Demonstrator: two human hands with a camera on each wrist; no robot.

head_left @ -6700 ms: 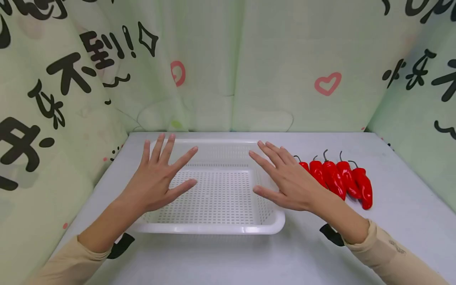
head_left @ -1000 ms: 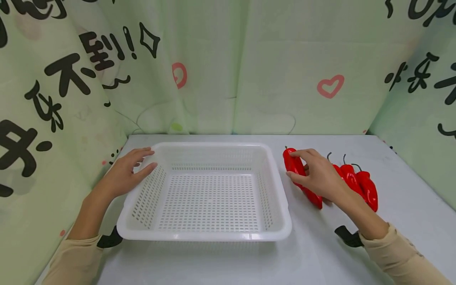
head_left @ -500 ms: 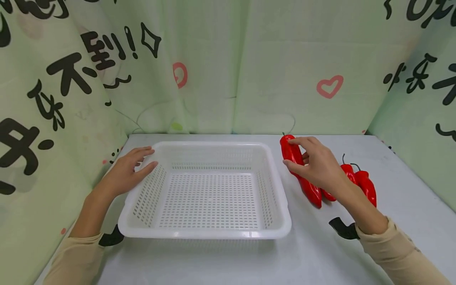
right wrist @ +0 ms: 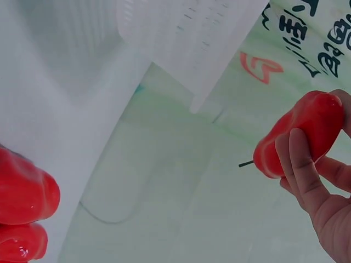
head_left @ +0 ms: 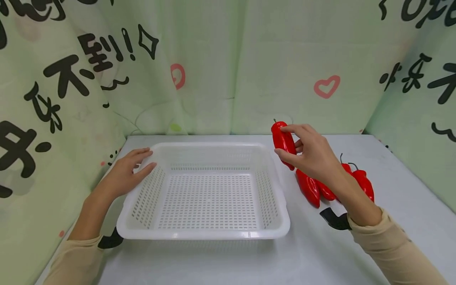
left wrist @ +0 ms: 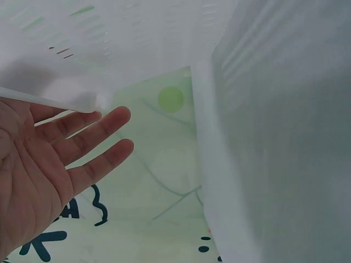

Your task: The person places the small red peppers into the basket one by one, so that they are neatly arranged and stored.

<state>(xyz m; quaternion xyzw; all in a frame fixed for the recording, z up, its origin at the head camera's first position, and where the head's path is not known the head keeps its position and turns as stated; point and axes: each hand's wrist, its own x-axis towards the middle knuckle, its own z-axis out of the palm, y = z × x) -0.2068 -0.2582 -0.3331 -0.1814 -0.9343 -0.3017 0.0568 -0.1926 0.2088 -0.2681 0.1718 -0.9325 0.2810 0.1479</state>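
My right hand point(head_left: 310, 152) pinches a red pepper point(head_left: 283, 138) between thumb and fingers, held above the table by the basket's right rim. In the right wrist view the pepper point(right wrist: 307, 131) shows its thin dark stem, and my fingers lie along its side. A white perforated basket point(head_left: 208, 233) stands at the table's middle with bare floor showing inside. My left hand point(head_left: 124, 174) rests at its left rim, fingers loosely extended. The left wrist view has that hand point(left wrist: 60, 148) with its fingers spread and partly behind the rim.
Several more red peppers point(head_left: 308, 190) lie right of the basket, partly hidden by my right hand and forearm. Two of the red peppers point(right wrist: 24, 189) appear at the left edge of the right wrist view. A printed green curtain point(head_left: 270, 71) encloses the white table point(head_left: 399, 190).
My right hand has lifted the pepper off the table, up and slightly left, away from the others. My left hand moved from above the basket to its left rim, then stayed there.
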